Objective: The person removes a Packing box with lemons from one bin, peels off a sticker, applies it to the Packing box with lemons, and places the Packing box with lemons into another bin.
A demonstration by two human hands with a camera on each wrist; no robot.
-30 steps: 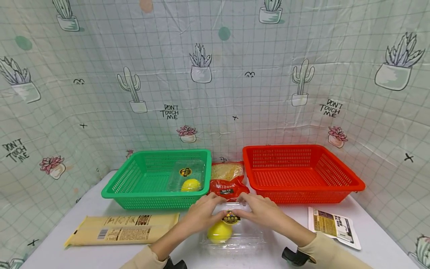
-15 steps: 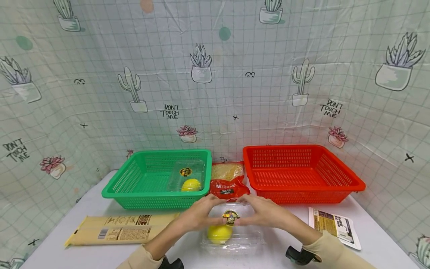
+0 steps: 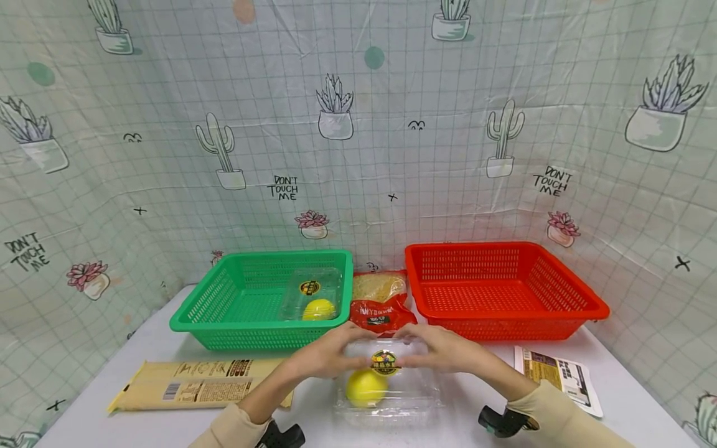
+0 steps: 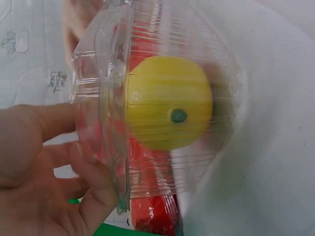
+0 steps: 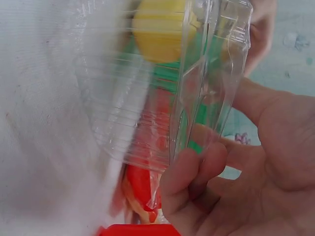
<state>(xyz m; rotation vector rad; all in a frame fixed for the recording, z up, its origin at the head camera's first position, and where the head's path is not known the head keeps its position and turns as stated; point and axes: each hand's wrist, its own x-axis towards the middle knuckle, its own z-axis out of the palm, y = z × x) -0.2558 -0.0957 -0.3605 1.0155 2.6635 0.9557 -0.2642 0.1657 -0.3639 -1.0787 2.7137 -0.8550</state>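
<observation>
In the head view a clear plastic fruit box sits on the table, a label on its lid. Through its ribbed wall shows a round yellow fruit with a green spot. My left hand grips the lid's left side, its thumb on top and fingers at the far edge. On the opposite side my right hand holds the lid the same way, with curled fingertips at the rim in the right wrist view. The lid lies over the base; whether it is fastened cannot be told.
A green basket at back left holds a similar clear box with yellow fruit. A red basket stands at back right, with a red food packet between them. A beige packet lies left, a white pouch right.
Both thumbs have drawn slightly apart over the lid, and the wrists have shifted a little outward. The label tilted briefly and is flatter again. The box has stayed in place.
</observation>
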